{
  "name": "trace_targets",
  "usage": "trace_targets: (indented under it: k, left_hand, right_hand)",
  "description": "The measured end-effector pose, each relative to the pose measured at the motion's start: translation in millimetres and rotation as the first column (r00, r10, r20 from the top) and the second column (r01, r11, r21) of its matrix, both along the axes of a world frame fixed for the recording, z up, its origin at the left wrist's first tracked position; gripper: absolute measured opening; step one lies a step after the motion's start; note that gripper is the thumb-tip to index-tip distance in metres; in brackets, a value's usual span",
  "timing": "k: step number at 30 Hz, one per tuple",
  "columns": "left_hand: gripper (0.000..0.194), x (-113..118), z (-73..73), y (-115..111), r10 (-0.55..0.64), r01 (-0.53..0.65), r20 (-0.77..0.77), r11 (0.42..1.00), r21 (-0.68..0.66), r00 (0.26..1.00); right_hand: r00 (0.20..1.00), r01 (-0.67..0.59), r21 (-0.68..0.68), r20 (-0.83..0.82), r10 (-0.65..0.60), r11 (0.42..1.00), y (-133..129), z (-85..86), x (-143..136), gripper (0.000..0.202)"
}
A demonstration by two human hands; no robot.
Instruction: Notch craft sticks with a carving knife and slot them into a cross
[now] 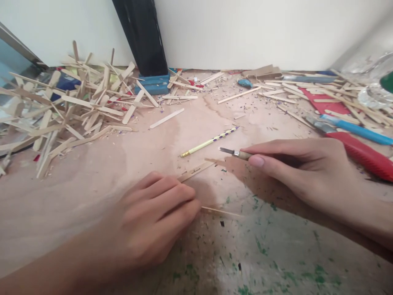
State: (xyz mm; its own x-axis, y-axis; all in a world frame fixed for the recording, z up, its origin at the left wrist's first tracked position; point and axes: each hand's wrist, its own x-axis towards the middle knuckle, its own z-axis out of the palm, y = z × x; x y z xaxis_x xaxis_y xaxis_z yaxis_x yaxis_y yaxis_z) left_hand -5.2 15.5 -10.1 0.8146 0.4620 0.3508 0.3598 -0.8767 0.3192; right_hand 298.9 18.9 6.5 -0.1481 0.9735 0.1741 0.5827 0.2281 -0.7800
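- Wood stick [198, 171] lies flat on the table [92, 176], and its near end goes out of sight at the left hand [159, 217]; small dark marks or cuts are along it.
- The left hand is low over this end, with fingers curled together, perhaps to keep the stick from sliding. Its fingertips are hidden, so I cannot tell if they pinch the stick or only press on it.
- The right hand [302, 174] has its thumb and forefinger closed on the handle of a small knife [235, 153]. The grip is near the blade, probably for fine control.
- The blade points left, above the stick's far end; the stick lies to the left of this grip, and not inside it.
- 1 thin strip of wood [221, 212] is just beside the left hand, on the near side.
- 1 pencil [211, 141] lies just beyond the stick, perhaps put there for easy reach.
- Farther out, 1 red-handled tool [359, 153] and 1 blue pen [356, 129] are beyond the right hand, and a pile of sticks [92, 104] is at far left.
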Motion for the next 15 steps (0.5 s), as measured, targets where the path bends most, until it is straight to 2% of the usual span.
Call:
trace_targets:
  k: [4, 10, 15]
  left_hand:
    - [0.021, -2.1, 1.0, -1.6, -0.011, 0.011, 0.014, 1.000, -0.015, 1.000]
    - [0.028, -1.1, 7.5, -4.3, -0.015, 0.011, -0.099, 0.999, -0.045, 0.995]
    - [0.022, -0.8, 1.2, -1.7, -0.045, 0.045, -0.020, 0.999, -0.030, 0.999]
  right_hand:
    - [1.000, 0.017, 0.004, 0.013, -0.017, 1.000, -1.0, -0.5, -0.2, 0.014]
    - [0.999, 0.041, 0.012, 0.031, -0.041, 0.999, -3.7, -1.5, -0.5, 0.012]
    - [0.980, -0.051, 0.088, 0.197, 0.033, 0.995, -3.3, -3.0, 0.5, 0.020]
